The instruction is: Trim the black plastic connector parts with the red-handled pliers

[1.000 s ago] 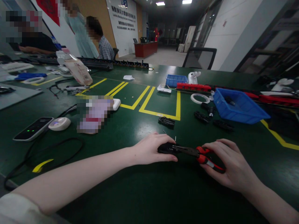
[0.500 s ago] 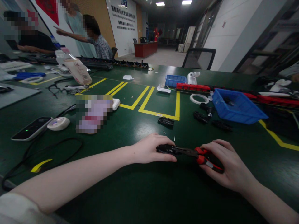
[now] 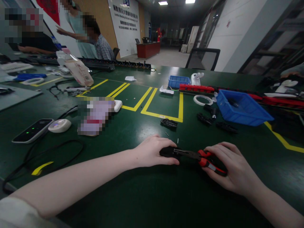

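Observation:
Between thumb and fingers, my left hand point(image 3: 154, 152) grips a small black plastic part point(image 3: 168, 152) just above the green table point(image 3: 133, 196). My right hand point(image 3: 234, 167) is closed around the red and black handles of a pair of needle-nose pliers point(image 3: 204, 158). The pliers' jaws point left and meet the right end of the black part; whether they pinch something there is too small to tell. Just beyond my left hand lie two thin metal pins point(image 3: 178, 140). A similar black part point(image 3: 168, 123) rests farther back, near the yellow tape.
At right stand a blue bin point(image 3: 242, 110), more black parts point(image 3: 204, 119) and a white tape roll point(image 3: 203, 100). A phone point(image 3: 95, 117), a white round device point(image 3: 59, 125) and black cables point(image 3: 82, 147) lie at left. Other people point(image 3: 104, 47) sit and stand across the table.
The black part in my left hand has turned slightly, with its pliers end looking different. Both hands stay almost in place.

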The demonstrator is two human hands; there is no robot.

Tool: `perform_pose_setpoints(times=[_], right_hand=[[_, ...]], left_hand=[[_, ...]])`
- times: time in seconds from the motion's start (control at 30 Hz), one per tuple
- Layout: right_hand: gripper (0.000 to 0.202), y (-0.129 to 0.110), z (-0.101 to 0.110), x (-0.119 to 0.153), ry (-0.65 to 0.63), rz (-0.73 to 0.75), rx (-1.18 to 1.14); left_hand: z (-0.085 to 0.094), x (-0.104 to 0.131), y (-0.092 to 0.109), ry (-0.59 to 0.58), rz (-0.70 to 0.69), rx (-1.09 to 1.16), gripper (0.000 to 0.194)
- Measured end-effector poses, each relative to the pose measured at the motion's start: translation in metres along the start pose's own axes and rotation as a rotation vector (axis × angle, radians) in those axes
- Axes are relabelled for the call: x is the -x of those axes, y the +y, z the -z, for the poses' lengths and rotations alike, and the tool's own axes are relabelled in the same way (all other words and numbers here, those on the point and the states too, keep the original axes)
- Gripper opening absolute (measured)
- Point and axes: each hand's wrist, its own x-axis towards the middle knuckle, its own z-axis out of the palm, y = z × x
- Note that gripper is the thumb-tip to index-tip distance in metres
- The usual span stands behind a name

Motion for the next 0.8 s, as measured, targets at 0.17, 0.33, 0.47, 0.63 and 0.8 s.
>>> perform_pose_setpoints(times=[0.17, 0.33, 0.47, 0.63, 0.8], right_hand=[[0.028, -0.0035, -0.0004, -0.0013, -0.01, -0.068, -0.086], [0.027, -0.0052, 0.0015, -0.0021, -0.034, -0.091, -0.127], [0.027, -0.0051, 0.0019, -0.0016, -0.048, -0.128, -0.147], [0.03, -0.0031, 0.0007, -0.0011, -0.028, -0.142, -0.123], [0.03, -0.0013, 0.0001, -0.0015, 0.004, -0.114, -0.057]], left_hand=[[0.0016, -0.0011, -0.0012, -0.024, -0.023, 0.16, 0.036], [0.0025, -0.0007, -0.0031, -0.039, -0.062, 0.203, 0.041], [0.0032, -0.0005, -0.0026, -0.045, -0.063, 0.212, 0.041], [0.0022, -0.0011, -0.001, -0.003, -0.037, 0.207, 0.038], [0.0019, -0.0006, 0.0006, 0.05, -0.012, 0.192, 0.034]])
